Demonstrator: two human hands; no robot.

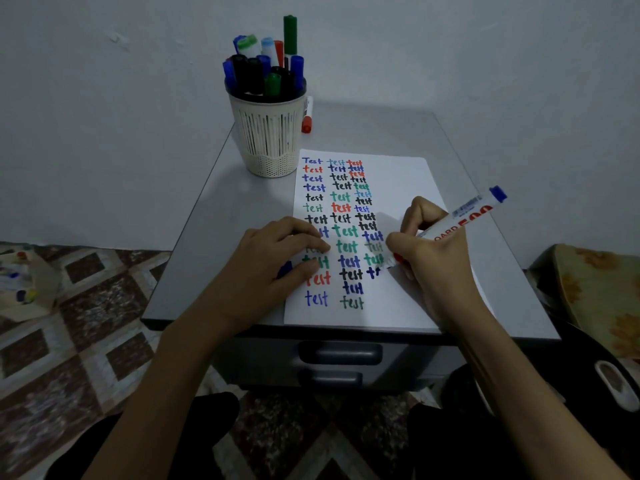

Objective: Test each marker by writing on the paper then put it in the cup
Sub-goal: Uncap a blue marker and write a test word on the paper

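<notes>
A white sheet of paper lies on the grey cabinet top, covered with columns of the word "test" in several colours. My right hand grips a white board marker with a blue end, its tip on the paper at a blue stroke in the third column. My left hand presses the paper's left side and holds a blue cap under the fingers. A cream slatted cup stands at the back left, full of several markers. One red-capped marker lies on the top behind the cup.
The grey cabinet has drawer handles at its front. A wall stands close behind it. Patterned floor lies to the left with a pale bag of items. A floral cushion sits to the right.
</notes>
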